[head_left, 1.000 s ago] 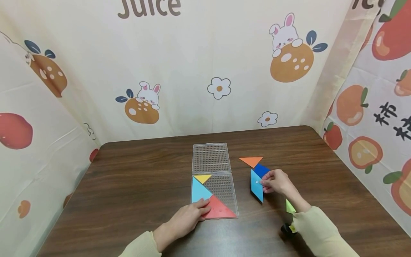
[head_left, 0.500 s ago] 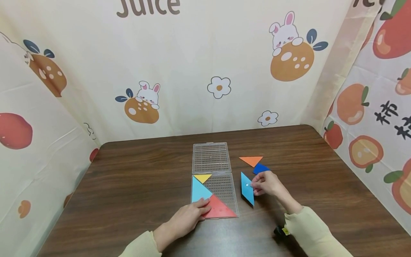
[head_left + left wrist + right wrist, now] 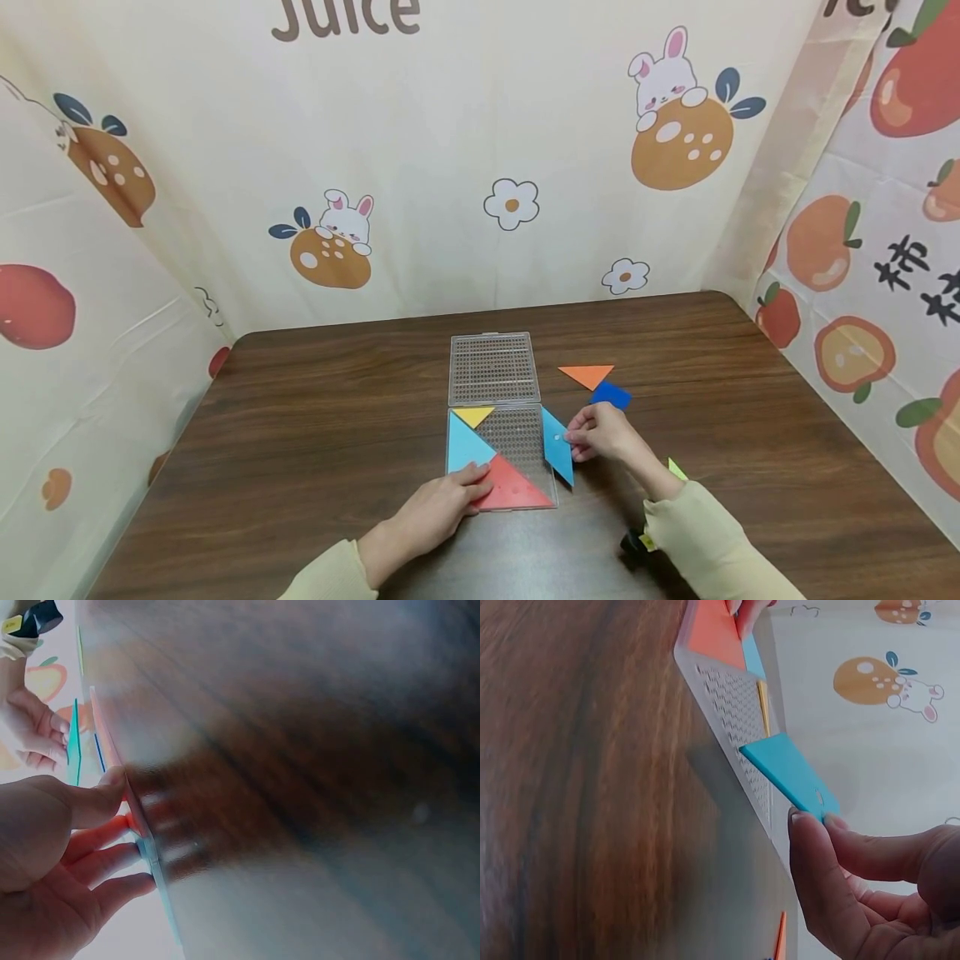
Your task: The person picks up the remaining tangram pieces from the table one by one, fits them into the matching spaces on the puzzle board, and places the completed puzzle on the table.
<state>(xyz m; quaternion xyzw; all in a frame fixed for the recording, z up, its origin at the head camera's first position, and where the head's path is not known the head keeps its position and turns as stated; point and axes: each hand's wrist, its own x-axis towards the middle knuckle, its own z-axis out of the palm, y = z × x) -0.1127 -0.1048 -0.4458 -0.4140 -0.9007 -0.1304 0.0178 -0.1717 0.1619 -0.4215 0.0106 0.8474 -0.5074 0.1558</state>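
Note:
In my right hand (image 3: 606,435) a light blue tangram parallelogram (image 3: 557,447) is pinched between thumb and fingertips, tilted on edge over the right rim of the clear case (image 3: 517,433). The right wrist view shows the pinch close up on this parallelogram (image 3: 789,769). My left hand (image 3: 442,508) rests its fingers on the case's front left part, touching the red triangle (image 3: 517,490). Beside that lies a light blue triangle (image 3: 465,446), partly under the hand, and a yellow triangle (image 3: 472,416) sits in the upper left corner.
The case's open lid (image 3: 492,369) lies flat behind its tray. An orange triangle (image 3: 587,375) and a dark blue piece (image 3: 612,395) lie on the table to the right. A green piece (image 3: 677,470) shows partly behind the right forearm. Printed curtains stand around the wooden table (image 3: 337,400).
My right hand has moved left with the light blue parallelogram, from the bare table to the case's right rim. The left hand has stayed in place.

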